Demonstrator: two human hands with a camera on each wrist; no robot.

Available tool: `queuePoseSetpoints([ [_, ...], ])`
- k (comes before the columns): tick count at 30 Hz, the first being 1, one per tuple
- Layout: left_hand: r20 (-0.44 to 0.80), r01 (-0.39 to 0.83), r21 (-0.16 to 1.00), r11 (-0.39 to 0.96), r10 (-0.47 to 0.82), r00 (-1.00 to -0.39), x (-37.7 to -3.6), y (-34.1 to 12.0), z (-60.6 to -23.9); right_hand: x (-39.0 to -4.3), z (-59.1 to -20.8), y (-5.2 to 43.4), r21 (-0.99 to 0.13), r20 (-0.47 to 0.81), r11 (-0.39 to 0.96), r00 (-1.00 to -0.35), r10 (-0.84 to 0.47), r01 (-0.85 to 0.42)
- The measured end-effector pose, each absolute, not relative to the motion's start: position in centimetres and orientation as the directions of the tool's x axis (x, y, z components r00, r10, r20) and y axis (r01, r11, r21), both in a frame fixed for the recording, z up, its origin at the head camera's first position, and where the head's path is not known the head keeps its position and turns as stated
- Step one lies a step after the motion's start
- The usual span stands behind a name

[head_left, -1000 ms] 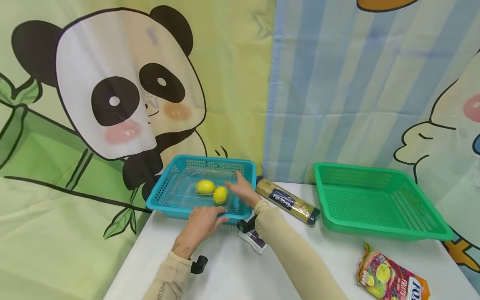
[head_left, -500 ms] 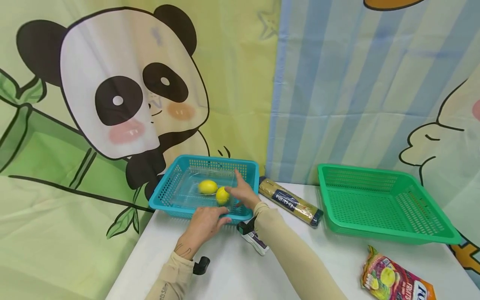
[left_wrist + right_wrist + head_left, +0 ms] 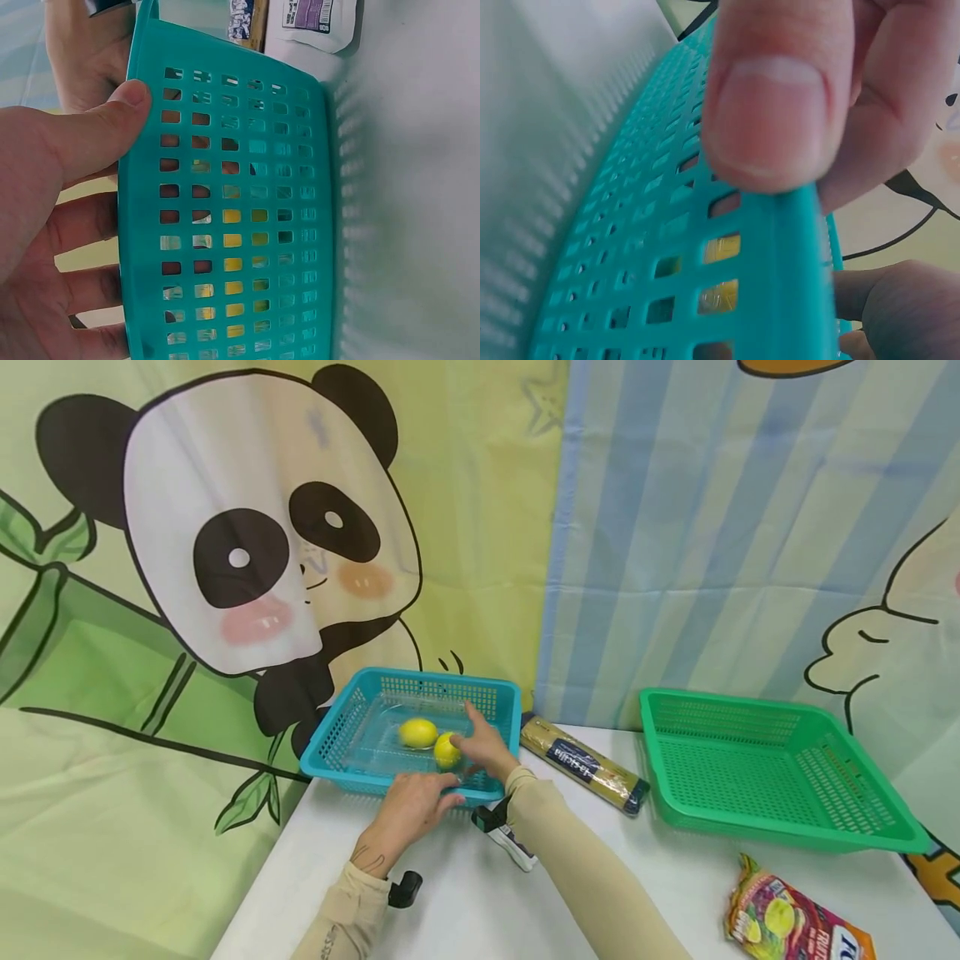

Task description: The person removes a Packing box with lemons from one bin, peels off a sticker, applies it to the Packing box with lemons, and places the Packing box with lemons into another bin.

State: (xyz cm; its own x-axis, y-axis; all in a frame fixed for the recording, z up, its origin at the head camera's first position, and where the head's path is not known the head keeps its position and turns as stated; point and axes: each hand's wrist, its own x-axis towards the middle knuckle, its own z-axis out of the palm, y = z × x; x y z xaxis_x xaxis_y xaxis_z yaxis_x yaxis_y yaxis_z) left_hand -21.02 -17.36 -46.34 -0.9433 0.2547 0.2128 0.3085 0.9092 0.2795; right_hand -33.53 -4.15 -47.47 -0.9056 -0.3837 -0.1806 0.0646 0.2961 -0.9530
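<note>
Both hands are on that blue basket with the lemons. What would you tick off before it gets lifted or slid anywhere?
1. Left hand on the teal basket: ok, thumb on the near wall's outside, the other digits over the rim.
2. Right hand on the basket: ok, it pinches the near rim, thumb pressed on it.
3. Lemons contained: ok, both lie inside, touching each other; round, so they might roll.
4. Path on the right: not ok, a spaghetti packet lies close beside the basket.
5. Near side: not ok, a small white packet lies just in front.
6. Green basket free of contents: ok.
</note>
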Motion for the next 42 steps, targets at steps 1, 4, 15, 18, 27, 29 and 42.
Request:
queuePoseSetpoints([
  [1, 0.212, 0.308, 0.280, 0.909, 0.255, -0.943, -21.0, -17.3, -46.3, -33.5, -47.4, -4.2, -0.951, -0.175, 0.304, -0.909, -0.378, 0.057],
  [4, 0.206, 0.308, 0.285, 0.908, 0.256, -0.945, -21.0, -17.2, -46.3, -33.3, -47.1, -4.2, -0.945, -0.170, 0.323, -0.918, -0.357, 0.049],
  [15, 0.211, 0.310, 0.299, 0.903, 0.255, -0.944, -21.0, -16.9, -46.3, -32.8, -45.8, -4.4, -0.937, -0.166, 0.339, -0.957, -0.239, 0.078],
  [18, 0.209, 0.310, 0.302, 0.901, 0.254, -0.944, -21.0, -16.9, -46.3, -32.7, -45.5, -4.3, -0.930, -0.160, 0.359, -0.963, -0.217, 0.074],
  [27, 0.205, 0.299, 0.286, 0.910, 0.247, -0.947, -21.0, -17.1, -46.3, -32.6, -44.2, -4.1, -0.938, -0.154, 0.341, -0.961, -0.231, 0.068],
  [29, 0.198, 0.291, 0.282, 0.914, 0.241, -0.950, -20.9, -17.1, -46.3, -32.6, -43.8, -4.0, -0.937, -0.146, 0.344, -0.961, -0.235, 0.059],
  [42, 0.190, 0.263, 0.287, 0.921, 0.214, -0.958, -20.9, -17.3, -46.4, -32.7, -40.3, -2.6, -0.947, -0.148, 0.318, -0.947, -0.285, 0.052],
])
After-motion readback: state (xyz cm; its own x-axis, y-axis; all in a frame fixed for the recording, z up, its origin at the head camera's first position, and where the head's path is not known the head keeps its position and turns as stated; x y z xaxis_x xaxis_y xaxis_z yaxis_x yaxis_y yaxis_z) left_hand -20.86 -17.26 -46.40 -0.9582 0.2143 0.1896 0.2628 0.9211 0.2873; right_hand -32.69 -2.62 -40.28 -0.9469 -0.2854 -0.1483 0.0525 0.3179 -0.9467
